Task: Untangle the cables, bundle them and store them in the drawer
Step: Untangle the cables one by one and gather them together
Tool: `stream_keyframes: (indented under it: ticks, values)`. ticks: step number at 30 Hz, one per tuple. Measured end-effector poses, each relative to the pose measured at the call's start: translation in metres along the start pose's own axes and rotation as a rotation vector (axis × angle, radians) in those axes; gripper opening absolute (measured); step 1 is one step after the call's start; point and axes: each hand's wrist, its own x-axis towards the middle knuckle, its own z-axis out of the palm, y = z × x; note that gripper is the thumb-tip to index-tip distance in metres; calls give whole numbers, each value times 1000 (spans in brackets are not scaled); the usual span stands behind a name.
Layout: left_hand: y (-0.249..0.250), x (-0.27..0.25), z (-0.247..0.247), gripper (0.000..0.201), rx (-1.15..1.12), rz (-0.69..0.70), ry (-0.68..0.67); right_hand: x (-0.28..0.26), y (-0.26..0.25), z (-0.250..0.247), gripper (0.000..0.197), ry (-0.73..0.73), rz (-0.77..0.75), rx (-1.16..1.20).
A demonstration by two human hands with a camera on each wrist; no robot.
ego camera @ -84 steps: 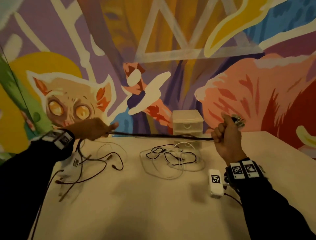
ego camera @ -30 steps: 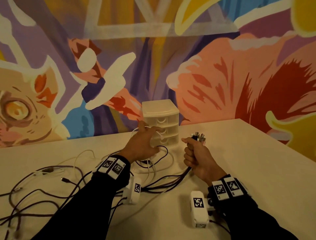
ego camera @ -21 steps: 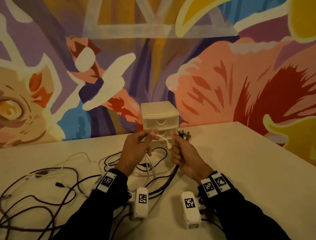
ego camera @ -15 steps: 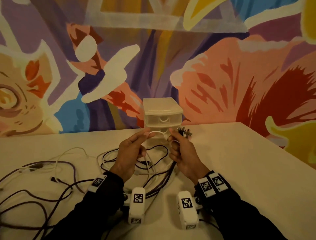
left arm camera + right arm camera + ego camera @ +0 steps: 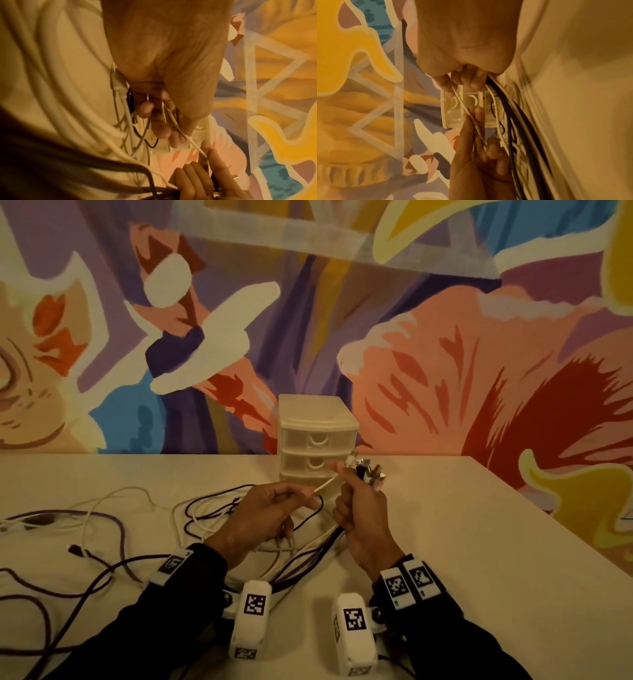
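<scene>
My right hand (image 5: 359, 501) is fisted round a bundle of dark and white cables (image 5: 329, 546), their plug ends (image 5: 368, 470) sticking up out of the fist. My left hand (image 5: 274, 508) pinches a thin white cable (image 5: 325, 484) that runs taut to the right hand's thumb and forefinger. In the left wrist view that white cable (image 5: 188, 139) passes from my left hand (image 5: 164, 121) to the right hand's fingers (image 5: 211, 159). The right wrist view shows the bundle (image 5: 508, 108) trailing down from my right hand (image 5: 467, 81). Behind the hands stands the small plastic drawer unit (image 5: 317, 440), all drawers closed.
Loose dark and white cables (image 5: 85, 535) sprawl over the table's left half, with more (image 5: 212, 515) under my left hand. The beige table (image 5: 479, 542) ends at a right edge. A painted mural wall rises directly behind the drawer unit.
The left hand left the pile by the drawers with a white cable and brought it to the right hand. Both hands have risen and drawn it taut between them.
</scene>
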Motion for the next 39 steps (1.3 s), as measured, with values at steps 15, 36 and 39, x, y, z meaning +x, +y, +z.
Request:
stream_keyframes:
  ticks: [15,36,39]
  values:
    - [24,15,-21,34,569,63,-32,23,-21,-33,23,255,-23,250]
    - [53,12,-30,30,767,250,205,-12,-41,-21,38,-384,-158,-602]
    - [52,14,-33,20,759,249,212,-12,-41,-25,33,-511,-193,-569]
